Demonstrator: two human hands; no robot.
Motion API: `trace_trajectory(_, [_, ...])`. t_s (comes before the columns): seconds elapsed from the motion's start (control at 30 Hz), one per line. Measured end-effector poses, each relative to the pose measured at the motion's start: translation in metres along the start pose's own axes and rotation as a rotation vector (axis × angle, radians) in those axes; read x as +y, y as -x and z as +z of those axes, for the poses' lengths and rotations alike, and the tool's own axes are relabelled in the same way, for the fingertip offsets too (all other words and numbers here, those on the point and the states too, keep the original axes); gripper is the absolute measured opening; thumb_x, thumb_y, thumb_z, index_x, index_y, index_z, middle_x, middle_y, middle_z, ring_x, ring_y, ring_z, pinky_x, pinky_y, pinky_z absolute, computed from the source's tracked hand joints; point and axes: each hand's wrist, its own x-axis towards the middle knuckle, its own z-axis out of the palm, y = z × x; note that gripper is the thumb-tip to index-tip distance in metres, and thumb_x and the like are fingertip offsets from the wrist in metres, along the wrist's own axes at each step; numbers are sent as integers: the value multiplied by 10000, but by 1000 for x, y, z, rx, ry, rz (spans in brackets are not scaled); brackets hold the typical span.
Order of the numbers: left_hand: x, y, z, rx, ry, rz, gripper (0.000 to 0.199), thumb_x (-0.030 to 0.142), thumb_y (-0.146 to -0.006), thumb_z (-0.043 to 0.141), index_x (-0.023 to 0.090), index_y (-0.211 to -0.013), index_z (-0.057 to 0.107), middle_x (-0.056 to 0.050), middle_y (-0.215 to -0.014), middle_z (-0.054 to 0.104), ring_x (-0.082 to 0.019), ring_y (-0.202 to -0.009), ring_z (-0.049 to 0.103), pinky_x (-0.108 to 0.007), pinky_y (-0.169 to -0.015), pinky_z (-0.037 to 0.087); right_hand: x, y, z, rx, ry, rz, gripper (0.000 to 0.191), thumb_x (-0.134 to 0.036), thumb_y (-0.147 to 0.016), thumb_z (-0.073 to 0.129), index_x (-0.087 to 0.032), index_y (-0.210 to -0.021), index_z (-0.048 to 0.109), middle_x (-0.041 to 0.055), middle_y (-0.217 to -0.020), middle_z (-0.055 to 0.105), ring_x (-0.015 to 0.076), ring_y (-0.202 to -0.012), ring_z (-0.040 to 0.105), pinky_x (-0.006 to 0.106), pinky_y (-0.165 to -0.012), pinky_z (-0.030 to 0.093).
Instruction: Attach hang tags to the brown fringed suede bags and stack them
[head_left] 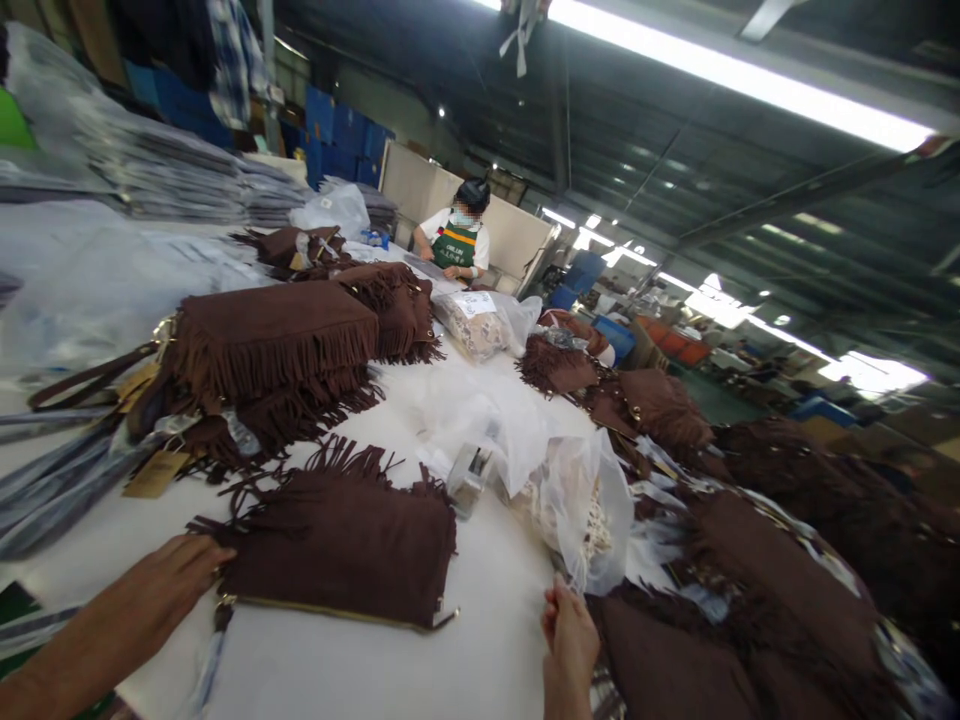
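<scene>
A dark brown fringed pouch [345,545] lies flat on the white table, its gold zipper edge towards me and its fringe pointing away. My left hand [187,565] is closed on the pouch's left corner, beside a zipper end with a wrapped strap. To the right, my right hand [571,630] has its fingers curled together at the lower edge of a clear plastic bag [611,510] holding pale cord-like pieces. What those fingers pinch is too small to make out. A clear tape dispenser-like object [470,478] sits just past the pouch.
Stacked brown fringed bags [277,320] with tags stand at the back left. More brown bags [772,570] are piled along the right. A wrapped packet [476,325] lies farther back. Across the table a person in a green apron [456,245] works.
</scene>
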Motion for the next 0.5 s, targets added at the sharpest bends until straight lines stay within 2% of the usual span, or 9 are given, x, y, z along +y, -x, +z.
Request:
trace_trajectory(0.1, [30, -10, -7, 74, -264, -35, 402, 231, -805, 510, 345, -1165, 647, 44, -1110, 665, -224, -1032, 597, -300, -1002, 415, -2, 34, 0, -149, -46, 109, 219, -500, -688, 733, -294, -725, 670, 92, -747, 698, 197, -536, 579, 357, -483, 484])
trace_trajectory(0.2, [78, -28, -13, -5, -260, -108, 417, 246, -862, 483, 285, -1263, 593, 16, -1272, 595, -231, -1171, 541, -334, -1107, 327, 3, 63, 1, -262, -59, 205, 306, -560, -674, 745, -268, -666, 657, 51, -681, 661, 144, -472, 488, 296, -417, 403])
trace_trajectory(0.27, [115, -42, -10, -85, -163, -146, 389, 238, -903, 463, 281, -1270, 584, 13, -1301, 574, -216, -1224, 502, -327, -1131, 298, 10, 78, 5, -288, -47, 235, 434, -645, -603, 758, -230, -625, 634, 28, -609, 629, 108, -418, 421, 256, -380, 327])
trace_trajectory(0.33, [149, -56, 1, -202, 0, -169, 311, 249, -943, 442, 272, -1203, 613, 0, -1239, 604, -190, -1178, 528, -280, -1069, 358, 15, 91, 11, -303, -27, 238, 517, -690, -547, 765, -199, -614, 621, 17, -570, 617, 84, -390, 396, 233, -380, 295])
trace_trajectory(0.4, [179, -68, 17, -349, 184, -218, 262, 257, -969, 412, 249, -1099, 639, -13, -1113, 642, -167, -1053, 580, -245, -947, 425, 17, 103, 14, -311, -6, 225, 531, -692, -572, 755, -182, -627, 617, 9, -556, 615, 71, -385, 396, 218, -395, 292])
trace_trajectory(0.5, [209, -78, 44, -501, 376, -265, 216, 236, -952, 433, 228, -969, 648, -1, -957, 648, -148, -904, 596, -226, -818, 430, 14, 109, 8, -240, 70, 159, 521, -691, -653, 705, -178, -663, 619, -18, -495, 569, 71, -393, 403, 204, -415, 303])
